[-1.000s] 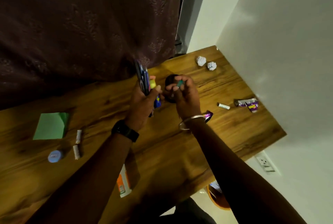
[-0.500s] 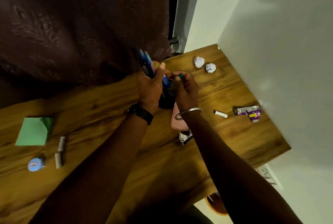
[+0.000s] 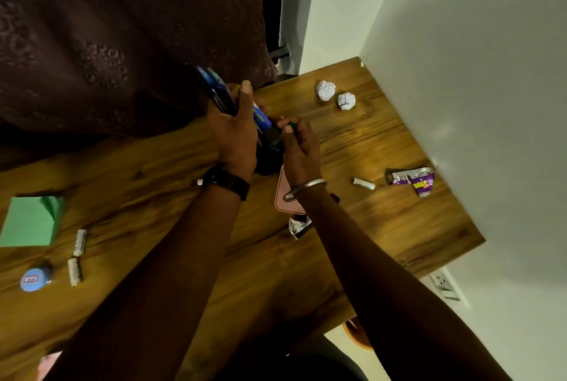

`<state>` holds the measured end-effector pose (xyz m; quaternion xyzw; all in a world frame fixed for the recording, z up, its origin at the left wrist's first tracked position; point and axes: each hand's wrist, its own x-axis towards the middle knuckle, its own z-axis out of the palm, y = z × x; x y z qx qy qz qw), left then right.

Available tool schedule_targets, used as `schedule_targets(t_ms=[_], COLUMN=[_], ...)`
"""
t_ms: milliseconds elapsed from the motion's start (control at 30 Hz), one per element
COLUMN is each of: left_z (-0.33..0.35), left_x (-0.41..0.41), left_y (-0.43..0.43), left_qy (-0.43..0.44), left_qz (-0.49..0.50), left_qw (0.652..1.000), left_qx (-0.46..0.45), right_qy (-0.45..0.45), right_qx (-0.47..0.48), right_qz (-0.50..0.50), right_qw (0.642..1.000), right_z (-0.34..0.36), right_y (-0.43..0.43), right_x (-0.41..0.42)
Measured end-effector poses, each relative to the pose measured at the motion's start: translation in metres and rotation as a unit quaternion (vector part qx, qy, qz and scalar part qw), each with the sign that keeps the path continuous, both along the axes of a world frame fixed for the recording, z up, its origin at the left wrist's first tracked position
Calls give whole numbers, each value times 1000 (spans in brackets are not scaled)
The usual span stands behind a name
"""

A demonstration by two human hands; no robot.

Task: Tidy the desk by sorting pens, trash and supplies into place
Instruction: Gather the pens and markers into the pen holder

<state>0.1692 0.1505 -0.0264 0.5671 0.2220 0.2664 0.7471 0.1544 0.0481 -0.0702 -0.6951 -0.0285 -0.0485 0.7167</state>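
Observation:
My left hand point(image 3: 234, 132) is shut on a bundle of pens point(image 3: 214, 90) whose ends fan out up and left, with a blue marker point(image 3: 260, 118) sticking out to the right. My right hand point(image 3: 299, 147) pinches a green-tipped pen point(image 3: 283, 132) over a dark round pen holder point(image 3: 267, 162) that stands between both hands and is mostly hidden by them. Two crumpled paper balls point(image 3: 325, 90) point(image 3: 346, 100) lie at the far right of the wooden desk point(image 3: 352, 147). A purple wrapper point(image 3: 414, 179) and a white battery point(image 3: 363, 183) lie near the wall.
A pink card point(image 3: 280, 199) and a foil scrap point(image 3: 297, 227) lie under my right wrist. A green sticky-note pad point(image 3: 30, 221), two batteries point(image 3: 80, 242) point(image 3: 74, 270) and a blue round tin point(image 3: 32, 279) lie at the left. A dark curtain point(image 3: 122, 27) hangs behind the desk.
Both hands have moved further from me, towards the curtain, and lowered over the pen holder. The pink card and foil scrap came into view beneath my right wrist.

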Motion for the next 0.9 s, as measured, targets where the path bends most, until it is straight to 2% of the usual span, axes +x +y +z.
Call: schedule_targets(t_ms=[67, 300, 433, 567, 800, 900], left_z=[-3, -17, -31, -42, -42, -43], left_x=[-1, -10, -15, -17, -19, -18], left_y=[0, 0, -1, 2, 12, 14], left_qy=[5, 1, 55, 91, 85, 92], left_qz=[-10, -48, -38, -60, -65, -79], left_qw=[1000, 991, 983, 982, 991, 991], left_qx=[3, 122, 171, 153, 82, 53], right_qy=[0, 6, 0, -1, 51, 59], right_qx=[-5, 4, -31, -47, 92, 101], right_qz=[8, 42, 48, 62, 83, 108], right_qw=[1000, 999, 998, 997, 991, 987], right_z=[-1, -11, -16, -20, 3, -1], right_y=[-1, -1, -3, -4, -5, 0], right_x=[1, 4, 4, 4, 10, 15])
